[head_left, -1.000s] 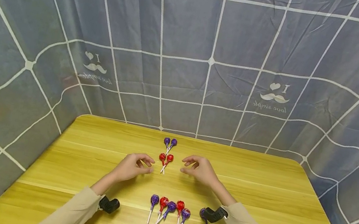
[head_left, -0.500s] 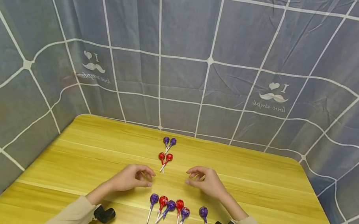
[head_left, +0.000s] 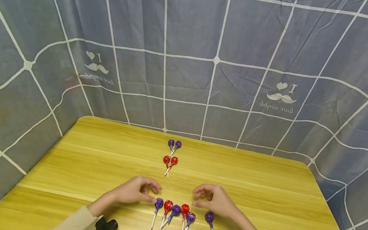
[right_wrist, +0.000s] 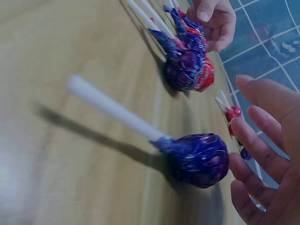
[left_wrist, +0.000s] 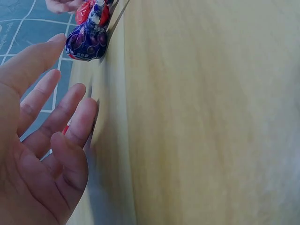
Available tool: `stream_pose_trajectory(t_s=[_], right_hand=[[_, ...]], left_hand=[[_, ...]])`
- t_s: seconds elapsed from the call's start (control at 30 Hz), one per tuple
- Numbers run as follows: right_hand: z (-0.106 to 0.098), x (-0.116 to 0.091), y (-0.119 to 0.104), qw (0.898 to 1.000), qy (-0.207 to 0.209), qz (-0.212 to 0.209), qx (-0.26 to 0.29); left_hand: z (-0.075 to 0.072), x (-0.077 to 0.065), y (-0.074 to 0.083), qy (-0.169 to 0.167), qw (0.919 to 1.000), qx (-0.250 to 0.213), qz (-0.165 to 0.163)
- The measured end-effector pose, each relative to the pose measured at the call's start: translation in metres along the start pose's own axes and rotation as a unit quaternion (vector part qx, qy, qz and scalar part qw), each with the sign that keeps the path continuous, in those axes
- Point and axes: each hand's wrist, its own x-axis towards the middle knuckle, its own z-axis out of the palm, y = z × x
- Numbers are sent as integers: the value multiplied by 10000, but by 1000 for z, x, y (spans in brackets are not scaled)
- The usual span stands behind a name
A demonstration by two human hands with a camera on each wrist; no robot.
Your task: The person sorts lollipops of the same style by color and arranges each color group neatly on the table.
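My left hand (head_left: 136, 191), fingers relaxed and holding nothing, has its thumb tip beside the leftmost purple lollipop (head_left: 159, 203); whether they touch I cannot tell. Right of that lollipop lie a red lollipop (head_left: 168, 206), a purple one, another red lollipop (head_left: 185, 209) and a purple lollipop (head_left: 190, 217), close together with sticks towards me. My right hand (head_left: 217, 201), loosely curved with nothing in it, hovers just beyond a separate purple lollipop (head_left: 209, 217). In the right wrist view this purple lollipop (right_wrist: 201, 159) lies near the fingertips.
Farther back on the wooden table (head_left: 109, 139), two purple lollipops (head_left: 178, 145) lie with crossed sticks. Two red lollipops (head_left: 174, 161), also crossed, lie just in front of them. A grey curtain with white lines (head_left: 190, 79) hangs around the table's back and sides.
Both hands have drawn back from beside the crossed red lollipops towards the near row. The right hand has also shifted to the right. The lollipops have stayed in place.
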Motion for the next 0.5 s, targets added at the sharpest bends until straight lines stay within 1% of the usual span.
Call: stream_pose_trajectory(t_s=[0.1,0.13,0.27,0.43,0.5], right_hand=[[1,-5,1,9999,-102,26,65],[1,-6,1,9998,-151,14,116],[2,-10,3,9992,-331,-74,213],[4,-13,5,9986,-460,-258,-18],[5,-15,6,9984,-504,-250,-71]], left_hand=[[2,0,0,-13,10000,-11,-72],[2,1,0,-24,10000,-24,-54],[3,2,1,-92,9998,-104,-169],[5,3,2,-174,9994,-134,-257],[6,3,2,-204,9993,-136,-278]])
